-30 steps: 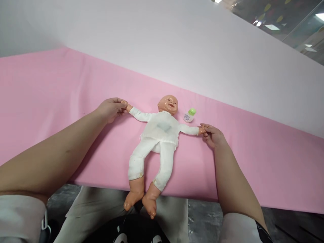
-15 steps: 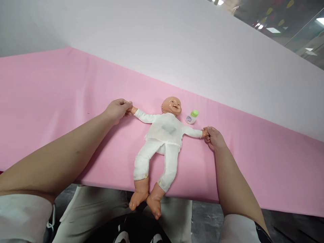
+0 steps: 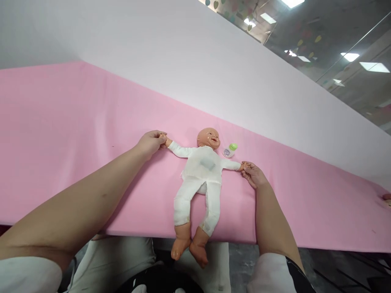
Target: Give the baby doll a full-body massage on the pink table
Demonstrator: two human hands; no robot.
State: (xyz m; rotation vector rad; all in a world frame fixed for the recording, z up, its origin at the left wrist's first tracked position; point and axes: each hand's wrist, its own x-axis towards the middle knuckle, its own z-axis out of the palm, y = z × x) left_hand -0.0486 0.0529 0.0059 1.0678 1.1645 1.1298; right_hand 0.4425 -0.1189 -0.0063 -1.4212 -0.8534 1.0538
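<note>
A baby doll (image 3: pixel 201 167) in a white top and trousers lies on its back, arms stretched out sideways. Its bare feet hang past the near edge of the padded pink surface (image 3: pixel 61 122). My left hand (image 3: pixel 150 144) is closed around the doll's hand on the left, with the thumb on top. On the other side, my right hand (image 3: pixel 255 175) pinches the doll's other hand between thumb and fingers. A small white bottle with a green cap (image 3: pixel 230 150) lies beside the doll's head, apart from both hands. A greyish patch marks the doll's chest.
Behind the pink surface rises a pale wall (image 3: pixel 171 61), with glass and ceiling lights above it at the upper right. Part of a skin-coloured object (image 3: pixel 387 197) shows at the far right edge. My legs are under the near edge.
The view has shifted, so the doll and bottle appear lower. Both my hands have come slightly closer together, still holding the doll's hands.
</note>
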